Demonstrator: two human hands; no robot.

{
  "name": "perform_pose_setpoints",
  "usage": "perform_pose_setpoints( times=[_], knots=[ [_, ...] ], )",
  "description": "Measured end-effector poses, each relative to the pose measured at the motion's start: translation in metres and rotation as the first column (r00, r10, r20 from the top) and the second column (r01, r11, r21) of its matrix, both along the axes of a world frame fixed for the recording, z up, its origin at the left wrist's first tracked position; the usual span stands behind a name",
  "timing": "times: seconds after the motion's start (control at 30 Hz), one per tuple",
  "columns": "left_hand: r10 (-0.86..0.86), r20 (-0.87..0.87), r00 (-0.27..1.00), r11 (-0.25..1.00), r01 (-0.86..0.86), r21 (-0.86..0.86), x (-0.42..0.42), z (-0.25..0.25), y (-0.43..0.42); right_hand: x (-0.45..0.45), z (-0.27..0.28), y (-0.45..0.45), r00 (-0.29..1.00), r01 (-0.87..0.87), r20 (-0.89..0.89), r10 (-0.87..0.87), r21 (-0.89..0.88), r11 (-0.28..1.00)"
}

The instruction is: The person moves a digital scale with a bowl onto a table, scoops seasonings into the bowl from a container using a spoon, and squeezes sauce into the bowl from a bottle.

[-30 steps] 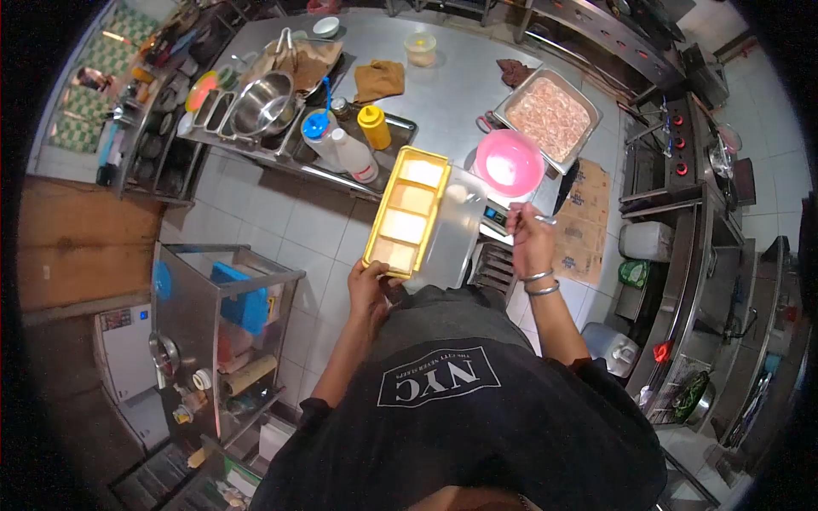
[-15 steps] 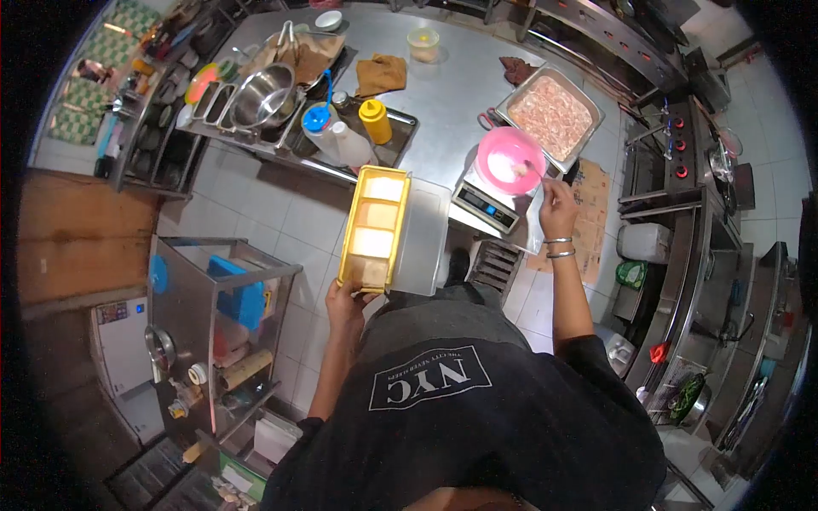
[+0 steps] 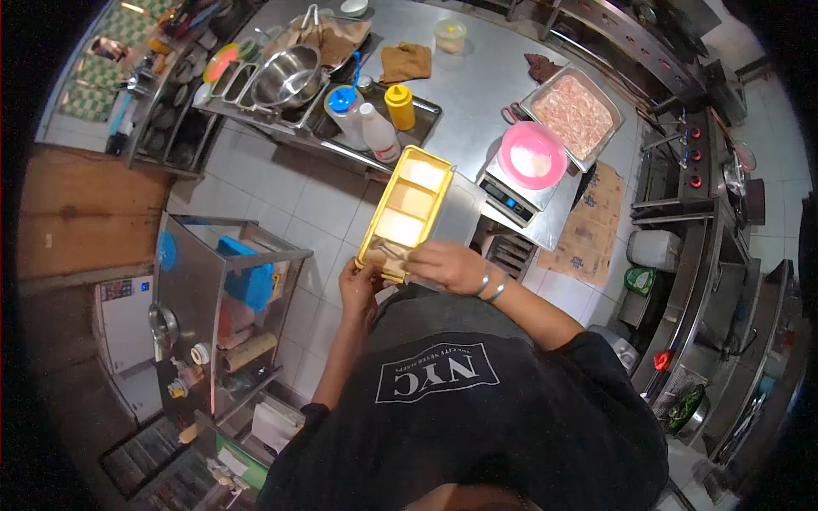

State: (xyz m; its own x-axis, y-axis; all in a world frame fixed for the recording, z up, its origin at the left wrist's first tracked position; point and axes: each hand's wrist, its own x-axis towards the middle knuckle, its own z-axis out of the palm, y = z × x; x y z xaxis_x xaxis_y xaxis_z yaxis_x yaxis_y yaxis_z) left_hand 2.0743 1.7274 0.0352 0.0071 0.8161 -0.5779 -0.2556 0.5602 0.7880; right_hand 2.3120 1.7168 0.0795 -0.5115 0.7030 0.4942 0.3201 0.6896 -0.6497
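My left hand (image 3: 359,285) grips the near end of a yellow seasoning box (image 3: 388,203) with a row of compartments holding white and pale tan powders. Its clear lid (image 3: 460,207) hangs open along the right side. My right hand (image 3: 452,266), with metal bangles at the wrist, has closed fingertips at the nearest compartment; what they pinch, if anything, is hidden. Beyond the lid, a pink bowl (image 3: 532,153) with some white powder in it sits on a digital scale (image 3: 509,204). Behind the bowl lies a metal pan (image 3: 615,140) of raw pale-pink meat pieces (image 3: 573,111).
On the steel table (image 3: 477,94) stand a yellow squeeze bottle (image 3: 399,108), a white bottle (image 3: 379,134), a blue-capped jug (image 3: 345,115), a steel bowl (image 3: 288,78), a brown cloth (image 3: 406,62) and a small tub (image 3: 450,36). A metal rack (image 3: 230,289) is at my left, stoves at right.
My right hand has moved from beside the pink bowl back left to the nearest compartment of the seasoning box. The view has shifted slightly; my left hand keeps its grip.
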Motion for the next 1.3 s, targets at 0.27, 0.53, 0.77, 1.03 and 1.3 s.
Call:
perform_pose_setpoints(
  times=[0.27, 0.53, 0.77, 1.03, 1.3],
  knots=[
    [-0.002, -0.036, 0.999, 1.0, 0.002, 0.007, -0.013, 0.009, 0.005, -0.01, -0.008, -0.006, 0.987, -0.095, 0.126, 0.095, -0.01, 0.995],
    [-0.074, -0.123, 0.99, 0.997, 0.076, 0.01, -0.017, 0.016, 0.009, -0.014, -0.012, 0.001, 0.979, -0.16, 0.114, 0.171, -0.099, 0.982],
    [-0.086, -0.093, 0.992, 0.995, 0.089, 0.038, -0.01, 0.023, 0.016, -0.002, 0.013, 0.009, 0.981, -0.078, 0.174, 0.087, -0.058, 0.995],
    [-0.079, -0.145, 0.986, 0.984, 0.1, 0.149, 0.002, 0.032, 0.018, 0.006, -0.011, 0.014, 0.97, 0.208, -0.057, -0.236, -0.306, 0.929],
    [-0.036, -0.129, 0.991, 0.992, 0.05, 0.114, 0.013, 0.012, 0.015, -0.006, -0.058, -0.014, 0.794, 0.261, -0.168, -0.585, -0.774, 0.577]
  ],
)
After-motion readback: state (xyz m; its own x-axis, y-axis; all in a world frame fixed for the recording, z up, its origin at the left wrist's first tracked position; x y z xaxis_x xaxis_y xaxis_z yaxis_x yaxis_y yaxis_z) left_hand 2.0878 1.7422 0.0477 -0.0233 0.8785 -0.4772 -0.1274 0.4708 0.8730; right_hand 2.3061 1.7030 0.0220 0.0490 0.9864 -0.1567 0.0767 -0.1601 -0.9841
